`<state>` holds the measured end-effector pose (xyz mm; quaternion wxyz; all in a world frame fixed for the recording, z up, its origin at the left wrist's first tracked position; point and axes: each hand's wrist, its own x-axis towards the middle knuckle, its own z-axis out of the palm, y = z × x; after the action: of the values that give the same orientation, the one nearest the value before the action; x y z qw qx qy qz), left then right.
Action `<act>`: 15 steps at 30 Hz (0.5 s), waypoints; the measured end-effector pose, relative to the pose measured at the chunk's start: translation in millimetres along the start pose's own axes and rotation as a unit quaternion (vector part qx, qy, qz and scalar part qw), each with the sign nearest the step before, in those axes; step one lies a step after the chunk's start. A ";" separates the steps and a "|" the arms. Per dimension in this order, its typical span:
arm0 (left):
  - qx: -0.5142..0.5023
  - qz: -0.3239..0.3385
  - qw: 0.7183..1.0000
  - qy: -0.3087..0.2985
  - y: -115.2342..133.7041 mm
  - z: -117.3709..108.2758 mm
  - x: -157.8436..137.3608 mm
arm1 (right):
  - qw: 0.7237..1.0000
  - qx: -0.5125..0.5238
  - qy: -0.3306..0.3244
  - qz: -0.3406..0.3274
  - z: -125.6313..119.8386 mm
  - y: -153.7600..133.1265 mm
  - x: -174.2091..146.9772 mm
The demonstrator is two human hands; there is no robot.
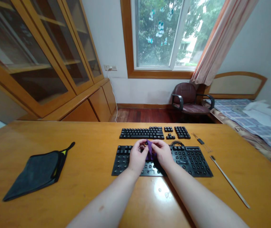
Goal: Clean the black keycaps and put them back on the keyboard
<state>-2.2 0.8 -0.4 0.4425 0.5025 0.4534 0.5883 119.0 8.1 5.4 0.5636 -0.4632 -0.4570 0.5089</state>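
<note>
My left hand [137,156] and my right hand [163,153] meet over the middle of a black keyboard base [194,162]. Between them is a small purple cloth [149,150], pinched in the fingers of both. Whether something small sits inside the cloth is hidden by my fingertips. Most of the base shows bare key sockets, while a few keycaps [123,149] remain on its upper left. Behind it, loose black keycaps [141,133] lie in rows laid out like a keyboard, with a number-pad block [182,132] at the right.
A folded dark grey cloth [39,169] with a loop lies at the left. To the right are a wire keycap puller [200,141] and a long thin brush [230,182]. The wooden table's [88,190] far edge faces an office chair [189,98] and a bed.
</note>
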 end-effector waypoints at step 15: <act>0.064 0.029 0.997 0.010 -2.8 -5.3 0.3 | 0.999 -0.006 -0.038 -0.003 -1.8 -2.0 -0.2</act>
<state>-7.3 1.1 -3.5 0.3874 0.5368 0.4798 0.5758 121.0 7.7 7.1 0.5446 -0.4458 -0.4823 0.5216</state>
